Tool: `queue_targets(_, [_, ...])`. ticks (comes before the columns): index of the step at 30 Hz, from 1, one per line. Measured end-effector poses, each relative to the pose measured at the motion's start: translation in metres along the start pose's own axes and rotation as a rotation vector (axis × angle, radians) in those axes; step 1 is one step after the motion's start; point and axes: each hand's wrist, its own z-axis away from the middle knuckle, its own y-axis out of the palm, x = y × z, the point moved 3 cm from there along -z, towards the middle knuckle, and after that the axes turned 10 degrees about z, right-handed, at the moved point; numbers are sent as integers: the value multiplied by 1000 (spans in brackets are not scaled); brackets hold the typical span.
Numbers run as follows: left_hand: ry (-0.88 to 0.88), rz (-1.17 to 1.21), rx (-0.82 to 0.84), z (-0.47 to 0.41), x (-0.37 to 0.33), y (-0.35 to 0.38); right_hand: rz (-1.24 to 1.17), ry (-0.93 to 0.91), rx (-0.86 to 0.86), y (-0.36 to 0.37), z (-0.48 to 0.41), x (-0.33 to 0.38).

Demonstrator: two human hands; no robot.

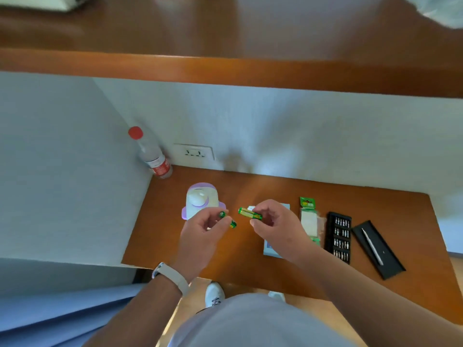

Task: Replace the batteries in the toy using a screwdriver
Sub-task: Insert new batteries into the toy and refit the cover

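Note:
A white and purple toy lies on the wooden desk, just beyond my left hand. My left hand pinches a green battery between thumb and fingers. My right hand holds another green battery, its tip pointing left toward the first one. The two batteries are a small gap apart above the desk. A slim silver screwdriver rests on a black tray lid at the right. An opened green battery pack lies right of my right hand.
A black case of screwdriver bits sits between the battery pack and the lid. A light blue card lies under my right hand. A water bottle with a red cap stands in the back left corner beside a wall socket.

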Motion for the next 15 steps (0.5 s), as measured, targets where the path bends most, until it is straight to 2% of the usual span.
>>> queue_targets(6, [-33, 6, 32, -20, 16, -58, 53, 51, -45, 42, -9, 25])
queue_targets(15, [69, -57, 179, -36, 27, -90, 190, 32, -113, 95, -11, 44])
